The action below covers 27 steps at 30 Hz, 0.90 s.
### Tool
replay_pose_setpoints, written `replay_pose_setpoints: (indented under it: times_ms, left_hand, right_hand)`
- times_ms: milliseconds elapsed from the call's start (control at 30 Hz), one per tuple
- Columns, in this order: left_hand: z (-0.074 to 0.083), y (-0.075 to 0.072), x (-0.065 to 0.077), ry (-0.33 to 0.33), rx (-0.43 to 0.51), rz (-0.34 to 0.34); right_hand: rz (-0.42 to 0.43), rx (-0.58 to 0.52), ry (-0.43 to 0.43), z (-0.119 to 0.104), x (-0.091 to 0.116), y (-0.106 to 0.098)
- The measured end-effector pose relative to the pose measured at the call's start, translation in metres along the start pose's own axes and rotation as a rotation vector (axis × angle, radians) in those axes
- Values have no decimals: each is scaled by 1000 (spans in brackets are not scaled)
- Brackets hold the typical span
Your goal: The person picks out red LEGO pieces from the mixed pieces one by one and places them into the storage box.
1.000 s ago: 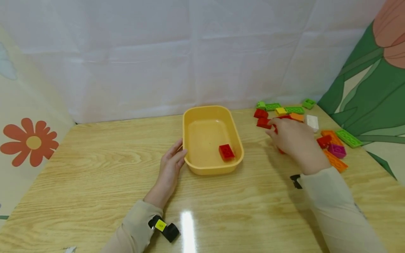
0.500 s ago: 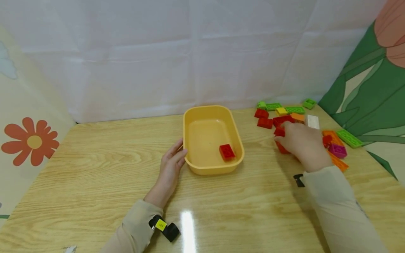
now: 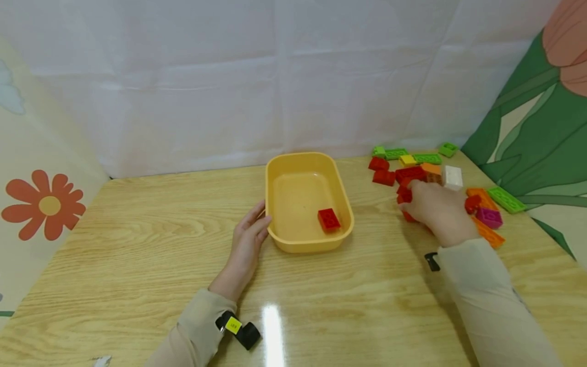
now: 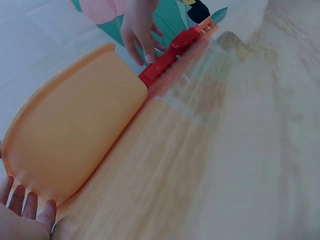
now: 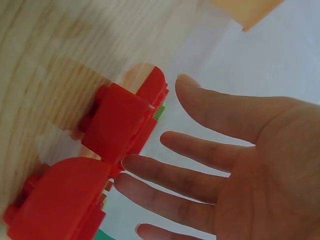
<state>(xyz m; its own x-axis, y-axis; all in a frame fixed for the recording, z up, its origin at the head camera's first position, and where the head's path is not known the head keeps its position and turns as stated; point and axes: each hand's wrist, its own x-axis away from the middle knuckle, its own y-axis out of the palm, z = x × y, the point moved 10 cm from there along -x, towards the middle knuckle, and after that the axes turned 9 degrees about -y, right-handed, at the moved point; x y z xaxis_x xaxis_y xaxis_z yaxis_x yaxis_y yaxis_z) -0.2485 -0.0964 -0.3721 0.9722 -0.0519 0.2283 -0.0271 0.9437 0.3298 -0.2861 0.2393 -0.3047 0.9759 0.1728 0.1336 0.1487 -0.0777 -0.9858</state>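
A yellow tray stands on the table, one red brick lying in its near right part. My left hand rests at the tray's left side. In the left wrist view its spread fingers touch the outer wall. Over the pile at the right, my right hand reaches among red toy bricks. The right wrist view shows that hand with fingers apart and nothing gripped, its fingertips right at the red bricks. A curved red brick lies nearer that camera.
Around the right hand lie green plates, orange pieces, a purple brick, a white brick and a yellow brick. White cloth hangs behind the table. Printed panels stand at both sides.
My right hand has moved slightly right and toward me, uncovering more red bricks and the orange brick behind it. The left hand and the tray have stayed in place.
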Motion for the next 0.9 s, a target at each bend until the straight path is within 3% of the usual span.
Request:
replay_pose_setpoints:
  times_ms: [900]
  left_hand:
    - [1, 0, 0, -4, -6, -13]
  right_hand:
    - [-23, -31, -38, 0, -7, 12]
